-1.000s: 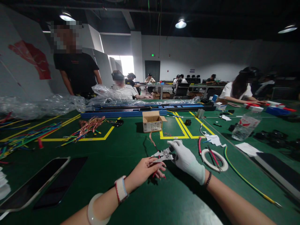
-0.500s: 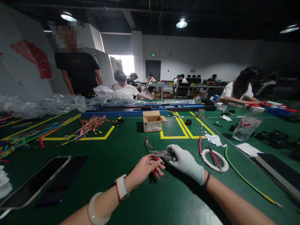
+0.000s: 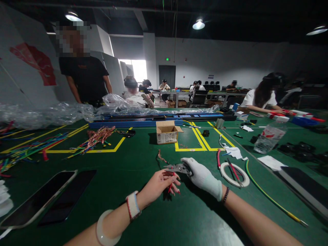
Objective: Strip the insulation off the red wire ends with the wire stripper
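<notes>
In the middle of the green table, my bare left hand (image 3: 159, 186) pinches a short red wire (image 3: 171, 185), part of which is hidden by my fingers. My right hand (image 3: 202, 176), in a white glove, is closed around the handles of grey wire strippers (image 3: 178, 168). The tool's jaws point left and lie across the wire, close above my left fingertips. Whether the jaws bite into the wire I cannot tell. Just beyond the tool's tip lies a small tuft of bare copper strands (image 3: 161, 157).
Ahead stands an open cardboard box (image 3: 166, 133). A pile of copper-ended wires (image 3: 99, 138) lies left of it; two phones (image 3: 69, 194) rest at near left. To the right are a white tape roll (image 3: 222, 174), a yellow-green cable (image 3: 271, 201) and a water bottle (image 3: 270, 136). Other people sit farther off.
My hands, the strippers and the red wire have hardly moved. Across the table, a seated person has drawn back an arm that was stretched over the table and now holds it raised.
</notes>
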Action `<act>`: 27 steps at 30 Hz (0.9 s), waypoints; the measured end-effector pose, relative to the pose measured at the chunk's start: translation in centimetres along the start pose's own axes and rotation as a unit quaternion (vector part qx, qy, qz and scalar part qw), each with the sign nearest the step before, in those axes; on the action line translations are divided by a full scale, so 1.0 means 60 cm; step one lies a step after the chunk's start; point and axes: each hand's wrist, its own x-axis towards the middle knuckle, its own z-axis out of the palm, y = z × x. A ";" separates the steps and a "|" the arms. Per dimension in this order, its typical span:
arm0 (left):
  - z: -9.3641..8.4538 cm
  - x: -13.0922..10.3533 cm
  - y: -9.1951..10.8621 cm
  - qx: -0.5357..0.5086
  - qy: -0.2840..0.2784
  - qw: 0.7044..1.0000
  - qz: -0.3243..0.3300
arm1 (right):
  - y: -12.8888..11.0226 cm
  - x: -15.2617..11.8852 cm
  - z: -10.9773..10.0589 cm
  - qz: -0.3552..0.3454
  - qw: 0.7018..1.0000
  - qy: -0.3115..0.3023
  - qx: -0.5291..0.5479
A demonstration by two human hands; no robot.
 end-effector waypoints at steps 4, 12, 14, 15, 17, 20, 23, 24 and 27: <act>-0.001 0.001 -0.001 -0.003 -0.004 1.000 -0.005 | -0.001 -0.002 -0.001 -0.004 1.000 0.007 -0.002; -0.003 0.003 -0.004 -0.004 -0.009 1.000 -0.003 | -0.005 -0.002 0.000 -0.007 0.999 0.038 0.005; -0.002 0.003 -0.001 0.002 -0.008 1.000 0.007 | -0.005 -0.001 0.001 -0.014 0.998 0.054 0.009; -0.001 0.003 0.000 0.005 -0.008 1.000 0.011 | -0.005 -0.001 0.003 -0.021 0.998 0.060 0.011; 0.001 0.004 0.001 0.013 -0.007 1.000 0.014 | -0.003 0.001 0.006 -0.040 0.996 0.075 0.014; 0.003 0.006 0.000 0.029 -0.009 0.999 0.013 | 0.002 0.004 0.011 -0.077 0.991 0.107 0.006; 0.004 0.008 -0.002 0.057 -0.011 0.998 0.014 | 0.006 0.007 0.012 -0.102 0.985 0.139 -0.014; 0.004 0.009 -0.002 0.070 -0.009 0.997 0.014 | 0.006 0.008 0.011 -0.103 0.984 0.143 -0.021; 0.003 0.009 -0.003 0.101 -0.002 0.995 0.011 | 0.004 0.008 0.006 -0.084 0.987 0.129 -0.052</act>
